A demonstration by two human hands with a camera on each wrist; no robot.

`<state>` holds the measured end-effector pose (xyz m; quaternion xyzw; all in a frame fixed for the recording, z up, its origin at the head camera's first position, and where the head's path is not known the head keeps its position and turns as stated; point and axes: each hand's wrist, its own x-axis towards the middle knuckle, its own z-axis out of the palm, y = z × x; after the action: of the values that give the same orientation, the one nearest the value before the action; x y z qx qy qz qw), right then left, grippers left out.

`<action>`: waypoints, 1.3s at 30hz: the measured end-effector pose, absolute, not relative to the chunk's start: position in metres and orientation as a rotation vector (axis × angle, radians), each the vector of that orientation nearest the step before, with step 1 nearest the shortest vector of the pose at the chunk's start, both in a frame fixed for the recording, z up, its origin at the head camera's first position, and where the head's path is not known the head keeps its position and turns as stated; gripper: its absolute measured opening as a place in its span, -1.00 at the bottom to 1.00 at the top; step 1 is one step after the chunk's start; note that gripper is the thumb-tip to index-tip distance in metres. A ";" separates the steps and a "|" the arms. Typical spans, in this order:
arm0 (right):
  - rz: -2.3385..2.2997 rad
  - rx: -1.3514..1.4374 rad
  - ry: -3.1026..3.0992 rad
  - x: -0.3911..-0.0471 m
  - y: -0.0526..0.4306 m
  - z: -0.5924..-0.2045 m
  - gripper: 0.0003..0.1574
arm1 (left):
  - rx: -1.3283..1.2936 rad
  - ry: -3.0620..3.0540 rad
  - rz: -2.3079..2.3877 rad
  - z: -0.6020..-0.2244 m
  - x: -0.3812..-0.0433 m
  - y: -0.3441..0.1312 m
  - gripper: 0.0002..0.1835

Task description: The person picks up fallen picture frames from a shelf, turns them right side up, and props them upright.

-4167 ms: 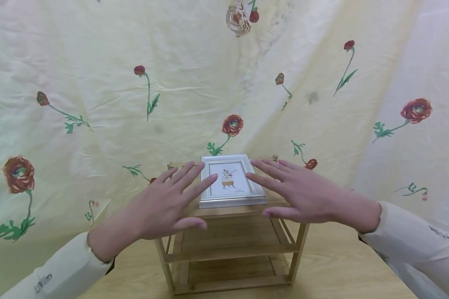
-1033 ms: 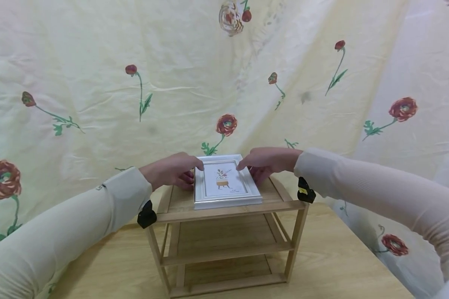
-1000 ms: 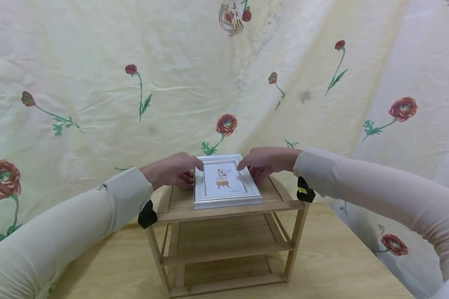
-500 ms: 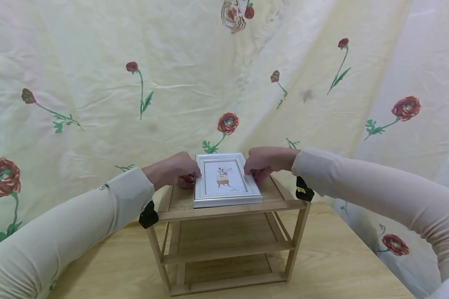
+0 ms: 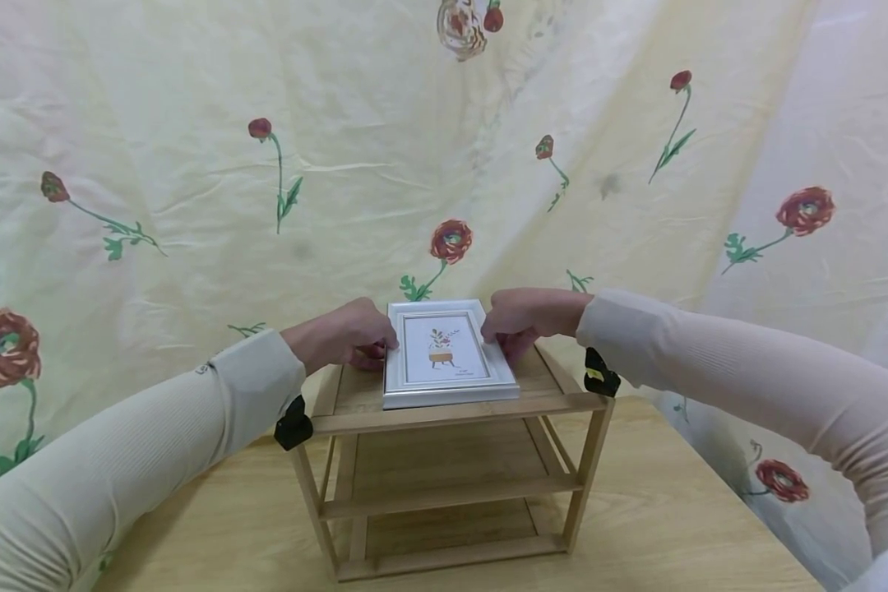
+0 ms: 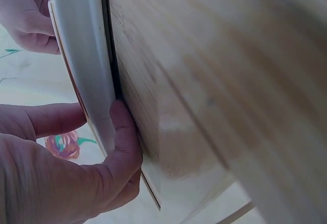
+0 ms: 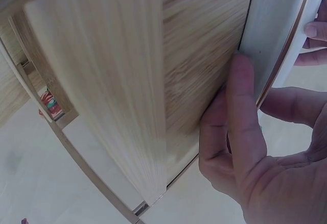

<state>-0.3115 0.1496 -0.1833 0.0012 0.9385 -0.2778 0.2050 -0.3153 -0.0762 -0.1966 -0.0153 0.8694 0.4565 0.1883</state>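
A silver-white picture frame (image 5: 451, 395) lies face up on the top shelf of a small wooden rack (image 5: 459, 419). Its picture shows a plant in an orange pot on legs. My left hand (image 5: 344, 333) pinches the frame's left side, thumb at the upper edge and fingers low along the side. On the opposite side, my right hand (image 5: 533, 316) pinches it the same way. The left wrist view has the left hand's index finger (image 6: 122, 132) against the frame's side, close to the shelf. In the right wrist view, a fingertip (image 7: 241, 68) sits where frame meets shelf.
The rack has two lower shelves (image 5: 451, 460) and stands on a wood-grain table (image 5: 666, 510). Right behind it hangs a pale flowered cloth (image 5: 340, 205). Black wrist mounts (image 5: 293, 423) show beneath both sleeves.
Both hands came from hovering spread above the frame to gripping its sides. Since one second ago, the thumbs have slid outward from the face to the side edges. The frame stays on the shelf.
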 end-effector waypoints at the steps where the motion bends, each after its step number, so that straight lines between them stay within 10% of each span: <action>1: -0.771 -0.003 2.622 -0.311 0.149 -0.183 -0.60 | -0.041 2.451 1.282 -0.196 -0.315 -0.076 -0.73; 39: -1.022 -0.049 2.778 -0.294 0.146 -0.159 -0.76 | 0.098 2.470 1.497 -0.169 -0.298 -0.084 -0.55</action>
<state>-0.2944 0.1460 -0.1588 -0.0164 0.9346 -0.3436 0.0903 -0.2977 -0.0836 -0.1689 0.0337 0.8480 0.5138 0.1255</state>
